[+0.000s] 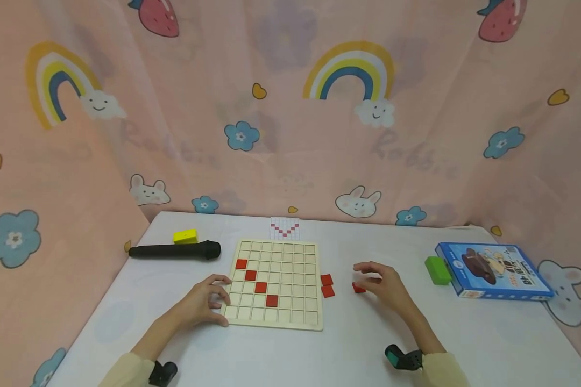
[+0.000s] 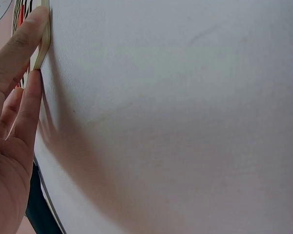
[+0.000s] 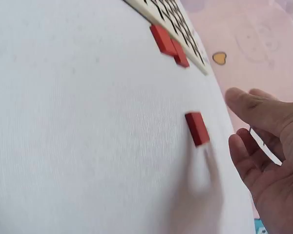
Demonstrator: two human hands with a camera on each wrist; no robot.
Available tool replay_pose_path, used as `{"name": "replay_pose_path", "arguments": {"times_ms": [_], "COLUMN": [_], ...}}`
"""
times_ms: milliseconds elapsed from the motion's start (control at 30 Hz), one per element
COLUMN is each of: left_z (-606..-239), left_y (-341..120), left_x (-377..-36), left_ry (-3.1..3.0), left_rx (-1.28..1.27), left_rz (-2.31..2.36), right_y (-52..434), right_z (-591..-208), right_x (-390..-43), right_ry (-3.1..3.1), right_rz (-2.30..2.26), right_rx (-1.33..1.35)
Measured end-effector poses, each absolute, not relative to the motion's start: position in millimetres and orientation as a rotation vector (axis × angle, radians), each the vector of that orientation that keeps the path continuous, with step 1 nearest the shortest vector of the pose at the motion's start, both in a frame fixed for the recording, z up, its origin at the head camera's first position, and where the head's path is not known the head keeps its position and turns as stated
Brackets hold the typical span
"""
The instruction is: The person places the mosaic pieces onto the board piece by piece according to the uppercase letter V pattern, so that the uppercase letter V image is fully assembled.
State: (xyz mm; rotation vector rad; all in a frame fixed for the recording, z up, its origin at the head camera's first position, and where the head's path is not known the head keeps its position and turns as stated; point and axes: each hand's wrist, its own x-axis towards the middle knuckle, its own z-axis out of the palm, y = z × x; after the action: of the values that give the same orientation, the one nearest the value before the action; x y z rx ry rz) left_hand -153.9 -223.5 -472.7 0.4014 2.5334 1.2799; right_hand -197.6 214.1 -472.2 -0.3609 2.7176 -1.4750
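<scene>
My left hand (image 1: 200, 303) rests against the left side of a pale grid board (image 1: 295, 322), its fingertips and thumb at the edge near the lower corner. In the left wrist view, the thumb tip overlaps the board's edge (image 2: 45, 41). Four squares in a diagonal hold red tiles, one being the lowest red tile (image 1: 271, 301). Over the table to the right, my right hand (image 1: 382, 282) has its fingers loosely bent and parted. A loose red tile (image 3: 197, 128) lies just beyond those fingers, apart from them. Two more red tiles (image 1: 327, 291) lie by the board's right edge.
Behind the board lies a small printed grid card (image 1: 285, 229) with a red V pattern. A black microphone (image 1: 174, 251) and a yellow block (image 1: 185, 236) lie back left. At right are a green block (image 1: 438, 270) and a blue box (image 1: 496, 270). A patterned pink cloth hangs behind.
</scene>
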Motion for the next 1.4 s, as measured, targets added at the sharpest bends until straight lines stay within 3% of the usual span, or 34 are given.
{"name": "replay_pose_path", "arguments": {"times_ms": [267, 767, 1400], "left_z": [-473.9, -472.2, -470.1], "left_y": [-223.7, -221.7, -221.9], "left_x": [-154.3, -152.9, -153.7], "left_ry": [2.532, 2.557, 2.554], "left_rx": [0.401, 0.380, 0.355], "left_rz": [1.276, 1.219, 1.223], "right_y": [239.3, 242.3, 231.9], "right_z": [-485.7, -493.4, -493.7], "right_x": [-199.3, -202.4, -187.9], "right_ry": [2.709, 2.732, 2.651], "right_rz": [-1.257, -1.276, -1.604], "right_rx": [-0.371, -0.467, -0.014]}}
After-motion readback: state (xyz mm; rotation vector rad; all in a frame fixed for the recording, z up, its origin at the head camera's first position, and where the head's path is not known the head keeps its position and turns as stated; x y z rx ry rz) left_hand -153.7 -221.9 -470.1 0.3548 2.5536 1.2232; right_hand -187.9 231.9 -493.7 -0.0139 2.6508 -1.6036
